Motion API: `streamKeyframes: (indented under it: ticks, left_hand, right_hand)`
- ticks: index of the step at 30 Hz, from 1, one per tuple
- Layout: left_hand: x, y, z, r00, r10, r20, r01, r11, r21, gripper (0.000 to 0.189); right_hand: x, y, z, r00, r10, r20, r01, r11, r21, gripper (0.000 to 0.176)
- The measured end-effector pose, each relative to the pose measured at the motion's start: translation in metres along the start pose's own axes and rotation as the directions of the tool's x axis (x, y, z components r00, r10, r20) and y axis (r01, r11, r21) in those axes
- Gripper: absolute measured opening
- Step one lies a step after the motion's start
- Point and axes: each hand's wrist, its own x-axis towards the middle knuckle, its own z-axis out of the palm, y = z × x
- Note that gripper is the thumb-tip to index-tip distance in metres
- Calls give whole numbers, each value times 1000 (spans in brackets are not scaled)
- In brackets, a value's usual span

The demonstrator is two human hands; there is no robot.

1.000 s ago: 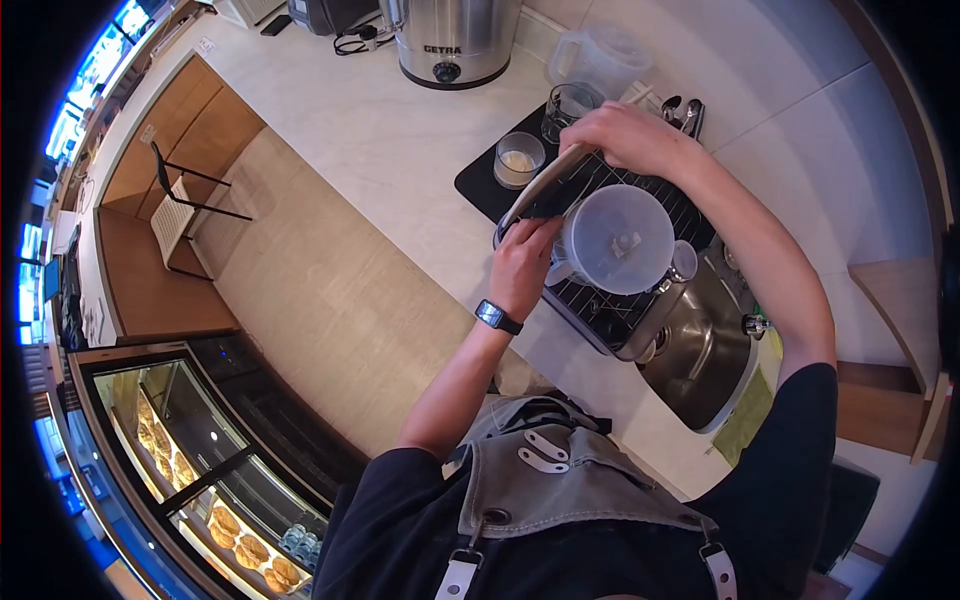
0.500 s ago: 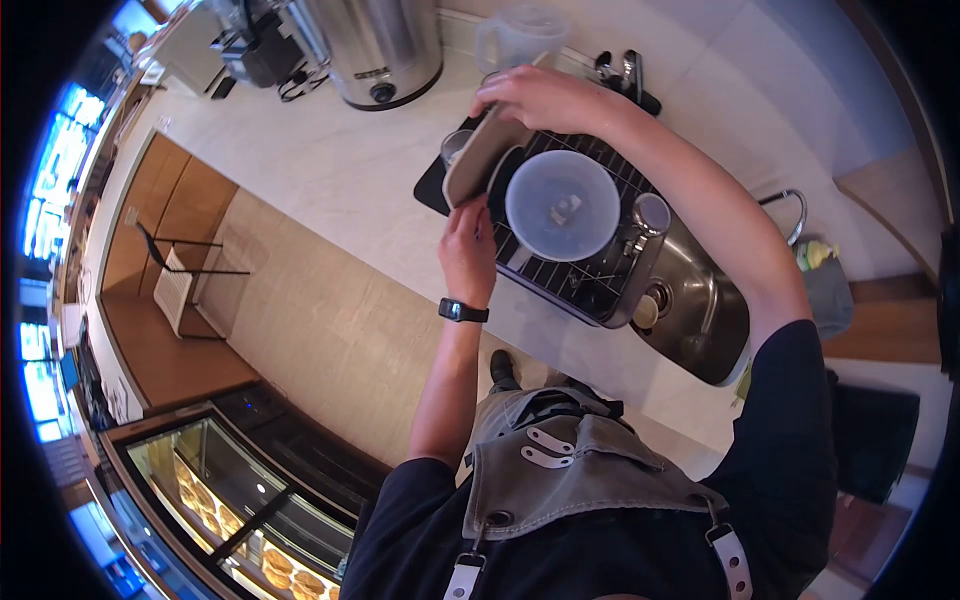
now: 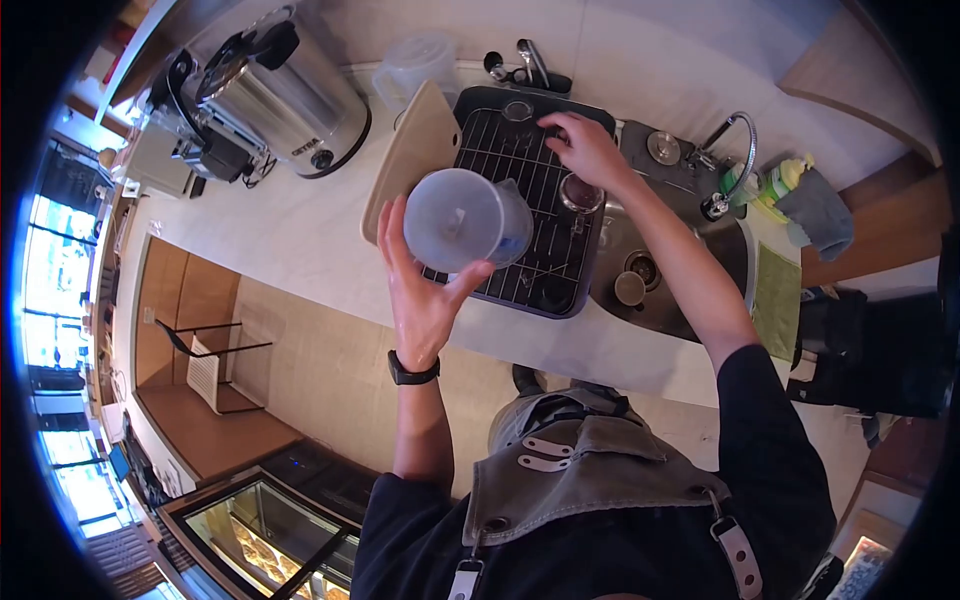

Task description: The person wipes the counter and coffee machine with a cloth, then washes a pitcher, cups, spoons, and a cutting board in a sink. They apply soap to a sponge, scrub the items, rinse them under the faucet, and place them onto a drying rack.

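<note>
My left hand point(image 3: 420, 300) grips a translucent plastic pitcher point(image 3: 452, 222), thumb at its near side and fingers along its left wall. The pitcher is tilted over the left part of a black wire dish rack point(image 3: 490, 150). My right hand point(image 3: 592, 155) hovers above the rack, fingers loosely bent and apart, with nothing visible in them. Below it sits a small metal cup with a handle point(image 3: 580, 195). A clear glass point(image 3: 517, 110) stands at the rack's back. A beige board point(image 3: 425, 135) leans along the rack's left side.
To the right is a steel sink point(image 3: 690, 270) with a small cup point(image 3: 630, 288) in it and a tap point(image 3: 715, 205). A metal urn point(image 3: 290, 110) and a clear jug point(image 3: 415, 65) stand behind. A green cloth point(image 3: 778, 305) lies right of the sink.
Both hands have let go of the beige board, which now leans at the rack's left. My left hand has taken the pitcher and tilted it. My right hand has moved over the rack.
</note>
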Motion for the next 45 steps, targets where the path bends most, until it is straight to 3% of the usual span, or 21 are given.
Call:
streamKeyframes:
  ticks: [1,5,7,8,16,19,21,25,33,36,39,42,45]
  left_hand:
    - [8,-2,6,986,169,-1,-163,954,252,117]
    - [18,21,26,990,139,29,-136,874,466,111]
    - [22,21,31,993,118,11,-107,852,513,108]
    - [24,23,31,993,117,4,-103,859,502,106]
    - [54,59,13,980,193,-52,-159,910,383,101]
    - [84,59,25,959,278,-46,-235,877,418,100]
    - [102,57,37,968,249,-20,-227,911,344,100]
    - [144,26,60,923,373,98,-374,804,462,97]
    - [192,-16,101,951,240,195,-309,784,538,95]
    - [202,-27,107,945,263,193,-326,773,545,89]
    - [209,-44,107,923,338,183,-381,740,554,83]
    - [212,-55,108,891,413,188,-441,688,576,77]
    - [201,-43,108,854,499,147,-456,583,672,66]
  right_hand:
    - [12,1,6,1000,-4,-13,3,998,-55,36]
    - [57,6,40,999,32,-6,-32,944,-327,48]
    - [70,13,49,986,127,106,-88,946,-313,49]
    - [76,18,53,971,171,164,-114,944,-309,50]
    - [70,49,33,980,155,126,-116,955,-273,47]
    - [64,72,25,980,149,134,-106,953,-282,47]
    - [60,80,19,975,155,158,-110,959,-262,46]
    - [44,77,5,981,147,130,-112,963,-246,49]
    - [36,79,2,985,147,95,-127,973,-194,51]
    - [34,79,6,991,122,60,-112,982,-152,49]
    - [34,87,9,997,-35,63,39,997,-72,46]
    - [-1,68,-7,944,-183,-275,193,981,10,38]
    - [-86,34,-46,965,46,-259,70,904,421,28]
